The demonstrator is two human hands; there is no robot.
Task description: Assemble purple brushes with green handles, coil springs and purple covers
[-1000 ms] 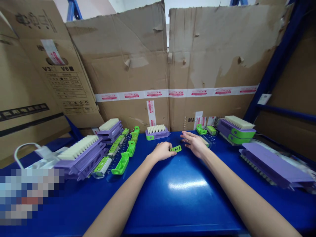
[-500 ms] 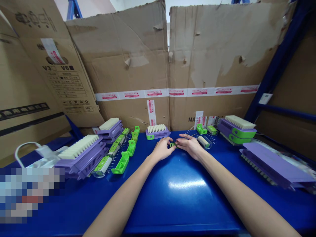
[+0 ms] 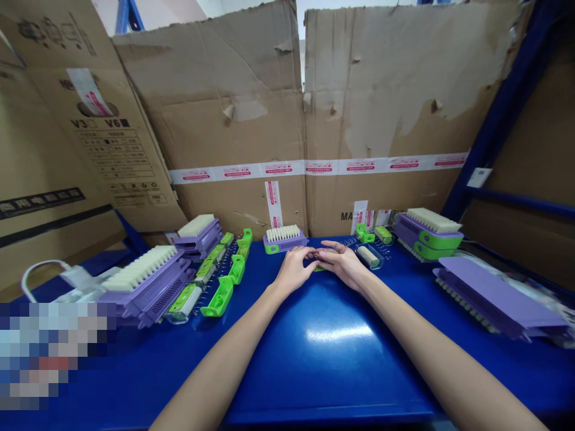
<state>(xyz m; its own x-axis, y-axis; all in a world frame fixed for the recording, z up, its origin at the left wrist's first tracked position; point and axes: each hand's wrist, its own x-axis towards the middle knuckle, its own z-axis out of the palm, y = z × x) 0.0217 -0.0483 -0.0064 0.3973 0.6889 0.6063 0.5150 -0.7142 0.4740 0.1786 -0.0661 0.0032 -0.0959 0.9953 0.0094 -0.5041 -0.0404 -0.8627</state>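
At the middle of the table, my left hand (image 3: 293, 268) has its fingers curled and its thumb stretched toward the right hand. Facing it, my right hand (image 3: 344, 263) has its fingers bent inward, the tips meeting those of the left. A small green part (image 3: 319, 269) shows only as a sliver beneath the fingertips. Whatever the fingers pinch is hidden between them. Just behind the hands lies a purple brush (image 3: 291, 242) with cream bristles facing up. To the right of my right hand sits a clear-cased block (image 3: 370, 256) with a pale top.
Purple brushes are stacked at left (image 3: 148, 287) and right (image 3: 429, 233). A green bracket row (image 3: 218, 297) runs beside several clear-cased blocks (image 3: 183, 303). Another green bracket (image 3: 365, 233) lies at back right. A purple cover with bristles (image 3: 498, 293) lies at right. Cardboard sheets (image 3: 233, 120) wall the back.
My hands have drawn closer together, fingertips now meeting, and the small green part is more covered. The view has shifted slightly; the surrounding things stay in place.
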